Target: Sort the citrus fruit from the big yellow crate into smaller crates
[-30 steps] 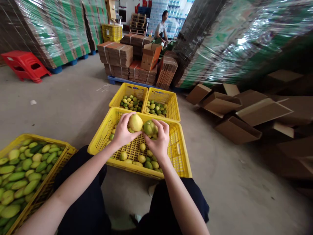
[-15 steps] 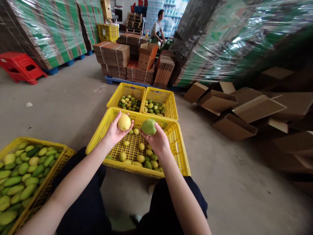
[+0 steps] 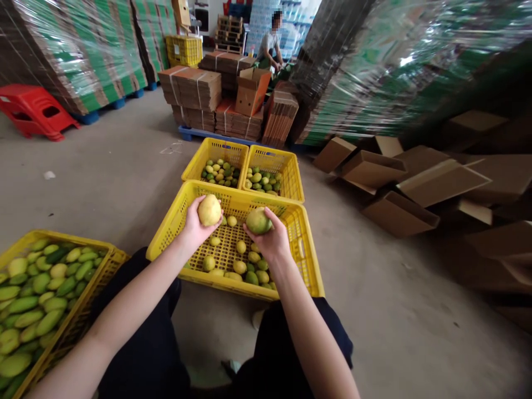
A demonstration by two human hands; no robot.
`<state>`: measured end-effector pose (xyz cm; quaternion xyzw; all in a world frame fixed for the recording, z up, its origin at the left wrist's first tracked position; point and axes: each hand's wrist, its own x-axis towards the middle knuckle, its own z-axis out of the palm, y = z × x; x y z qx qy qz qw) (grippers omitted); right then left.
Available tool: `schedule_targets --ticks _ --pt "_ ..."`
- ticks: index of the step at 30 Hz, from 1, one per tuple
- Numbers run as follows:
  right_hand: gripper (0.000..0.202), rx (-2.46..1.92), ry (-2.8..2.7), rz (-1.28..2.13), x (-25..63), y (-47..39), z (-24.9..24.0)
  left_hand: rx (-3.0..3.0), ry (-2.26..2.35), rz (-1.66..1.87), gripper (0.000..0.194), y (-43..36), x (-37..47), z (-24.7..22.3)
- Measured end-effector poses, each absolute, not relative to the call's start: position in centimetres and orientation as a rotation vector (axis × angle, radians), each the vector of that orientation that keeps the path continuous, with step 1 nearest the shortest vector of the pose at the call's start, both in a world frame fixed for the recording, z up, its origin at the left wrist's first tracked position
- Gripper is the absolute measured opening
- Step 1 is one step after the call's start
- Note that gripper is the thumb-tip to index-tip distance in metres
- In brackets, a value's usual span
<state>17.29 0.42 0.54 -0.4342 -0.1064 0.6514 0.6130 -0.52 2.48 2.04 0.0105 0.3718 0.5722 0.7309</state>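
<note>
My left hand holds a yellow fruit above the large yellow crate. A greener fruit is in my right hand, to the right of the yellow one and also over the crate. Both hands have their fingers wrapped around the fruit. Loose yellow and green fruits lie on the crate's perforated bottom, mostly toward its near side. My right hand hides some of them.
Two smaller yellow crates with fruit stand just beyond. A full crate is at lower left. Cardboard boxes lie at right, a red stool at left. A person sits behind stacked cartons.
Both fruits have turned in my hands; the right one shows a darker green side. My left hand has shifted slightly left, and my right hand slightly right.
</note>
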Motion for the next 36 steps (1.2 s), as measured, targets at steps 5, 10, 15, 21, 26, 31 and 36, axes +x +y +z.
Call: schedule_targets --ticks 5,10,15,21,26,31,36 --pt "0.022 -1.037 -0.174 1.661 17.5 0.4 0.6 -0.031 0.859 1.135 0.025 2.4 0.1 2.3" --pt "0.029 -1.035 -0.126 1.726 16.8 0.0 1.4 -0.068 0.898 1.158 0.029 2.4 0.5 2.1" --pt "0.026 -1.005 -0.165 1.679 16.8 0.0 1.7 -0.013 0.934 1.266 0.016 2.3 0.4 2.3" --pt "0.021 -0.933 -0.062 1.713 16.8 0.2 1.5 0.056 0.777 1.133 0.026 2.0 -0.1 2.3" --pt "0.03 -0.793 -0.125 1.71 17.0 0.4 1.3 0.151 0.589 1.09 0.036 1.9 -0.6 2.5" --pt "0.027 -0.581 -0.187 1.678 17.1 0.7 1.0 0.052 0.448 1.194 0.032 2.2 0.0 2.8" --pt "0.021 -0.457 -0.147 1.572 16.1 1.4 1.1 0.015 0.372 1.295 0.033 2.8 2.1 1.8"
